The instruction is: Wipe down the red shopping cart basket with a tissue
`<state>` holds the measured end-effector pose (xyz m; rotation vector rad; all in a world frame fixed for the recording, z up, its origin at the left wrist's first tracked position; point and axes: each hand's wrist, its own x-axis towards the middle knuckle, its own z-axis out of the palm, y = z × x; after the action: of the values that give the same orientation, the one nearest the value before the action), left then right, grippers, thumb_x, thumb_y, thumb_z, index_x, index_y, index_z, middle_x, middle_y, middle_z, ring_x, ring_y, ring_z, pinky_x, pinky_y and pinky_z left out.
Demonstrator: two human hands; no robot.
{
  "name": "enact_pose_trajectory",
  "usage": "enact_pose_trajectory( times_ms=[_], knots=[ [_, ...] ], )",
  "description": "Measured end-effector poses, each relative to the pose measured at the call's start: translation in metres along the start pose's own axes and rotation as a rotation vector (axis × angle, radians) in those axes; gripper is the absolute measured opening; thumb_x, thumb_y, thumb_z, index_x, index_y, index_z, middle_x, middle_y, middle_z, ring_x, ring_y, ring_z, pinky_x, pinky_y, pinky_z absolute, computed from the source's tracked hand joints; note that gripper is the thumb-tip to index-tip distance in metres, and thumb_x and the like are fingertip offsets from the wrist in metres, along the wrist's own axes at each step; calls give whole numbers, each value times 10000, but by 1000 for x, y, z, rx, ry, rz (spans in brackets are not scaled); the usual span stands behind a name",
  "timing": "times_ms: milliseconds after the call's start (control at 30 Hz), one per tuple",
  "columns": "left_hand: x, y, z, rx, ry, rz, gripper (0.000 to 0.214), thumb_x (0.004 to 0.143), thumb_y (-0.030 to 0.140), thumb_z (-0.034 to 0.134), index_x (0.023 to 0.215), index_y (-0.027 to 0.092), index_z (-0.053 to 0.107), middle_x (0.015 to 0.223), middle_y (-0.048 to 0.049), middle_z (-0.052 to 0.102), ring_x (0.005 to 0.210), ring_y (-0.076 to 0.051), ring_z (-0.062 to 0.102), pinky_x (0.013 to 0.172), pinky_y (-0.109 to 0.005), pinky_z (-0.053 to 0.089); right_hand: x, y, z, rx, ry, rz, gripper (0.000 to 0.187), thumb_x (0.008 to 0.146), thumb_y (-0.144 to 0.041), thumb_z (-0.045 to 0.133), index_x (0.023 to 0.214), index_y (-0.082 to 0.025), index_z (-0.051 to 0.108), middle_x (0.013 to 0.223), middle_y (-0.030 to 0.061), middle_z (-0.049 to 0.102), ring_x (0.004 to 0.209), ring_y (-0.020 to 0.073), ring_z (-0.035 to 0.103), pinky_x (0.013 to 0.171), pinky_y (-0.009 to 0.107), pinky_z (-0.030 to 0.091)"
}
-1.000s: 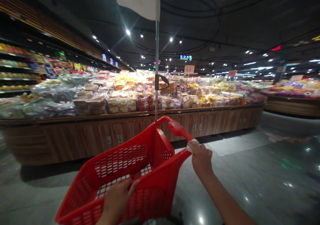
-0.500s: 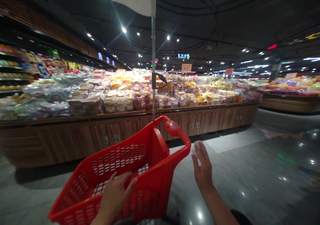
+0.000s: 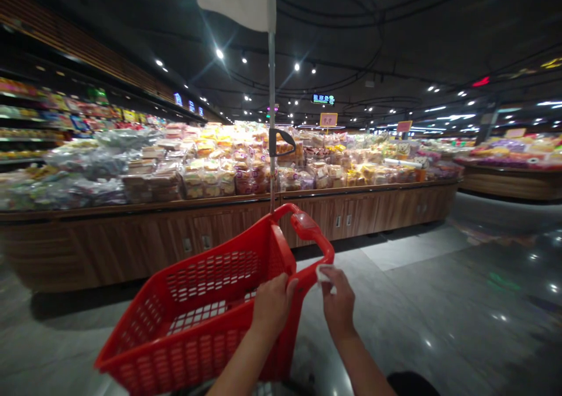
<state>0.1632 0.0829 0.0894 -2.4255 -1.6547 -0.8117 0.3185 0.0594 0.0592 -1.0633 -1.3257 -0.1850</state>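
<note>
A red plastic shopping cart (image 3: 175,349) with slotted sides stands in front of me, its basket pointing left. My left hand (image 3: 273,303) grips the cart's upper rim near the handle end; its fingertips are hidden inside. Between the fingers of my right hand (image 3: 339,302) is a small white wipe (image 3: 323,272), which touches the near side of the curved red handle (image 3: 328,251). Whether the wipe is paper or cloth I cannot tell.
Behind the cart runs a long wooden display counter (image 3: 237,223) piled with bagged goods (image 3: 211,176). A pole (image 3: 271,91) with a white flag (image 3: 237,0) rises by the handle. Shelves (image 3: 21,118) line the left, and another display (image 3: 513,179) stands right. The grey floor (image 3: 408,302) shines.
My left hand has moved right along the rim and closed on it near the handle. My right hand has moved left and down, bringing the wipe against the handle.
</note>
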Motion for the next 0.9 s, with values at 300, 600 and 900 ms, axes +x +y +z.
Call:
enact_pose_trajectory(
  times_ms=[300, 600, 900],
  knots=[
    [1, 4, -1, -22, 34, 26, 433, 953, 399, 235, 781, 197, 578, 756, -47, 685, 764, -190, 637, 810, -342, 353, -9, -9, 7, 39, -129, -5, 319, 791, -46, 429, 939, -227, 646, 925, 46, 640, 904, 179, 609, 807, 319, 510],
    [-5, 0, 0, -39, 74, 37, 448, 912, 510, 303, 741, 195, 571, 745, -45, 693, 756, -199, 636, 911, -386, 340, 33, 1, -29, -120, -7, -27, 281, 873, -155, 424, 1022, -215, 655, 1033, 84, 614, 979, 221, 555, 853, 387, 479],
    [-21, -12, -13, -50, 74, 39, 429, 917, 496, 303, 750, 204, 569, 741, -22, 679, 781, -193, 625, 971, -434, 301, 95, -22, -57, -219, -728, -252, 313, 892, -121, 397, 909, -204, 697, 938, 31, 701, 837, 188, 549, 812, 320, 441]
  ],
)
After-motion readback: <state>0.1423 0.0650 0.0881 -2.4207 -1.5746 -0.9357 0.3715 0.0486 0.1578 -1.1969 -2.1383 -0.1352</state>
